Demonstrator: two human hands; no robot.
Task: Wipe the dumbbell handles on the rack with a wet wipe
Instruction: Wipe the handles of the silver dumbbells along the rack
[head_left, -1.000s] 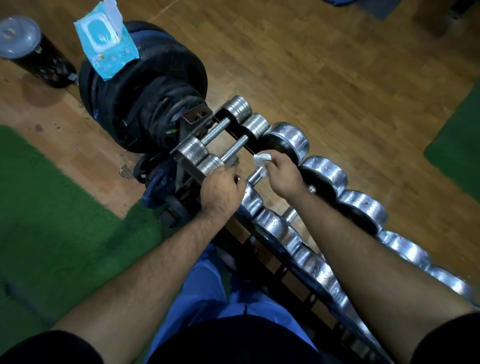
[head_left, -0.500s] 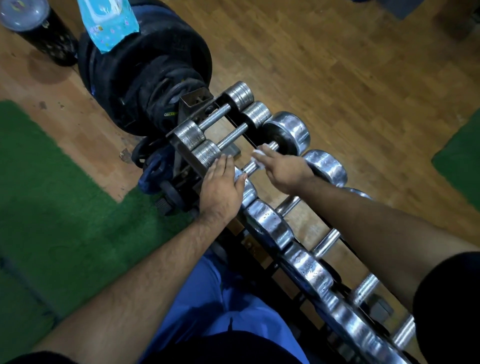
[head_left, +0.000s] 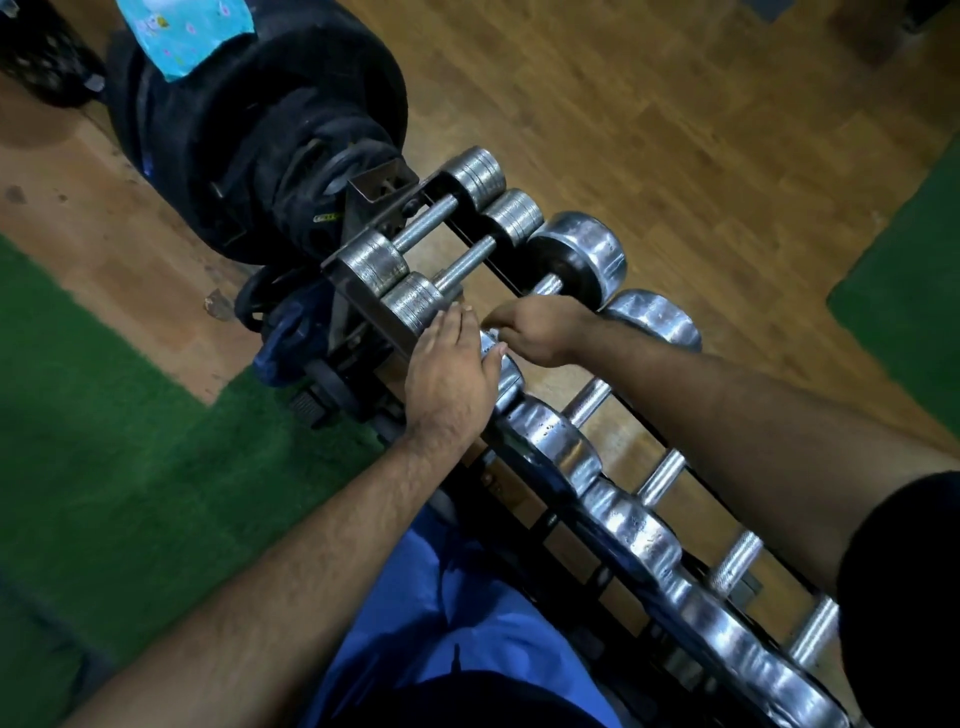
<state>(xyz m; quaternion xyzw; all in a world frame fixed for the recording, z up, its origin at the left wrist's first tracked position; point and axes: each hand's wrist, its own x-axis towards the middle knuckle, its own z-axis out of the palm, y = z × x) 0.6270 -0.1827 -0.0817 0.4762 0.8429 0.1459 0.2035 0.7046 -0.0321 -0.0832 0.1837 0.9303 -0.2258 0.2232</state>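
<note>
Dumbbell handles sit in a row across the rack; I'd judge we're early, working the third dumbbell from the rack's far end, with the handles toward the near end apparently not yet wiped. My right hand is curled over that third handle, fingers bent down around it, wet wipe not visible under them. Left hand lies flat, fingers straight and together, pressing that dumbbell's near head.

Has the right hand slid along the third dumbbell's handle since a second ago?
Yes. The right hand has moved along the handle toward the near head, away from the far head.
</note>
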